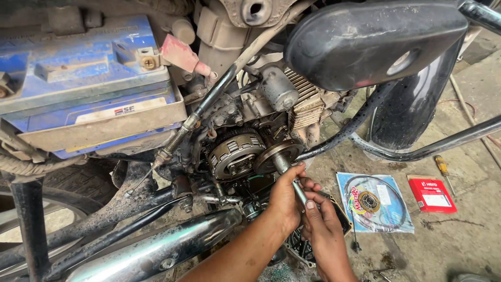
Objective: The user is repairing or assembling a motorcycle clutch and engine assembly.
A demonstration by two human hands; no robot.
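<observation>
At engine's open side, low centre of frame: both hands on one tool.
L hand (284, 201): fingers wrapped round the tool shaft, closed grip, just below the hub.
R hand (324, 230): also closed on the shaft, lower end, thumb on top.
Tool: socket wrench (292, 180), metal shaft, head seated on the hub (277, 154); angled down-right toward the hands.
Clutch (237, 154): round slotted basket, exposed, just left of hub, still mounted in the case.
Cover (302, 248): engine side cover off, lying on floor under the hands, partly hidden.
Progress: judged early-mid. Cover already off, clutch bared; clutch and hub not yet out. Can't tell if loosening or tightening.
Floor, right side: gasket pack (376, 201) flat near the hands, red box (432, 195) beside it, screwdriver (443, 169) near box's top edge; both packs look unopened.
Above: blue battery (83, 78) in tray, top-left; black side panel (365, 39) top-right.
Bottom-left: chrome exhaust (156, 250), dirty.
</observation>
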